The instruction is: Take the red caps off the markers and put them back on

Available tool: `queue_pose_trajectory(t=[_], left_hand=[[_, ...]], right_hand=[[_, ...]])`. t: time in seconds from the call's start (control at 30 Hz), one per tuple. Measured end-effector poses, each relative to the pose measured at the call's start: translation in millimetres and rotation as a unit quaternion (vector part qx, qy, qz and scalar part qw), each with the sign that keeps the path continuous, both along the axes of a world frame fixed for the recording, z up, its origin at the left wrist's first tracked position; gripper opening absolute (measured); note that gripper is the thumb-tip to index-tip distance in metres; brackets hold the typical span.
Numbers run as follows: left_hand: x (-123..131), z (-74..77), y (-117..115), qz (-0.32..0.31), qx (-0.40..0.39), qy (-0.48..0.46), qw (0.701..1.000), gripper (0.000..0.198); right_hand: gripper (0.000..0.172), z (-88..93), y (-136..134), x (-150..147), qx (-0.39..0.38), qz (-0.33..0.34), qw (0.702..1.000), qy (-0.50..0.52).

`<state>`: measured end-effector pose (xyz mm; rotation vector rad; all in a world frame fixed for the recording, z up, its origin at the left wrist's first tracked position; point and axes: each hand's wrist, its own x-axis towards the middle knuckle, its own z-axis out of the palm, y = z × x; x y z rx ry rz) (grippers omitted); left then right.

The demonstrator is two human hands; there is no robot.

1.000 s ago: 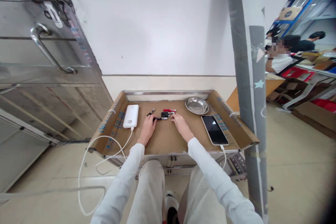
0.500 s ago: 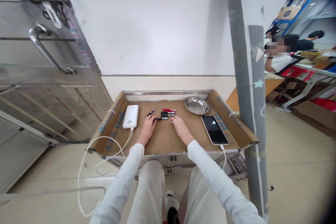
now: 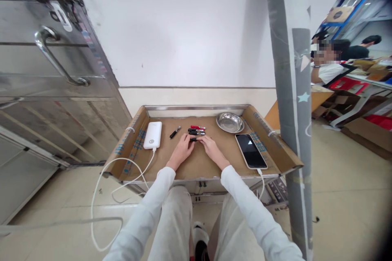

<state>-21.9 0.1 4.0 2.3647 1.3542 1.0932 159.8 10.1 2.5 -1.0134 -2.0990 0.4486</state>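
Observation:
On the cardboard-lined tray table [image 3: 199, 161], my left hand [image 3: 183, 149] and my right hand [image 3: 211, 148] meet at the middle, both pinched on one black marker [image 3: 193, 139] held level between them. Just beyond lie a red marker [image 3: 197, 127] and two black markers [image 3: 196, 131] in a row. Another black marker [image 3: 175, 132] lies alone, slanted, to the left of them.
A white power bank [image 3: 152, 135] with a white cable [image 3: 101, 195] lies at the left. A steel dish [image 3: 230, 122] and a phone [image 3: 251, 151] lie at the right. A grey padded post [image 3: 290, 89] stands beside the table, a steel cabinet [image 3: 45, 69] on the left. People sit far right.
My left hand moved right from the slanted marker, bringing a black marker to the middle. My right hand came in and took its other end.

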Motion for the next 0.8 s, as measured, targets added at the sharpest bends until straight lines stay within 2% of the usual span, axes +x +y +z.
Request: queue_pose_trajectory(t=[0.13, 0.33, 0.4, 0.53, 0.7, 0.8], left_hand=[[4.0, -6.3, 2.1, -0.008, -0.024, 0.014, 1.000, 0.017], [2.5, -8.1, 6.5, 0.039, -0.003, 0.016, 0.999, 0.020], [1.7, -6.0, 6.4, 0.054, -0.003, 0.011, 0.998, 0.022], [1.1, -3.5, 7.2, 0.054, -0.024, 0.009, 0.998, 0.019], [-1.4, -3.4, 9.0, 0.046, -0.037, 0.000, 0.998, 0.018], [-3.5, -3.1, 8.5, 0.040, -0.036, -0.011, 0.998, 0.017]], right_hand=[[0.029, -0.9, -8.4, 1.6, 0.011, 0.032, 0.999, -0.018], [0.019, -1.4, -7.2, 13.8, 0.026, -0.080, 0.996, -0.038], [0.015, -2.9, -2.4, 14.3, 0.017, -0.070, 0.997, -0.036], [0.018, -1.0, 4.0, 11.3, 0.005, -0.047, 0.999, -0.008], [0.021, 2.3, 2.8, 22.0, 0.035, -0.160, 0.986, -0.036], [0.020, 2.2, 4.9, 29.1, 0.037, -0.184, 0.978, -0.089]])
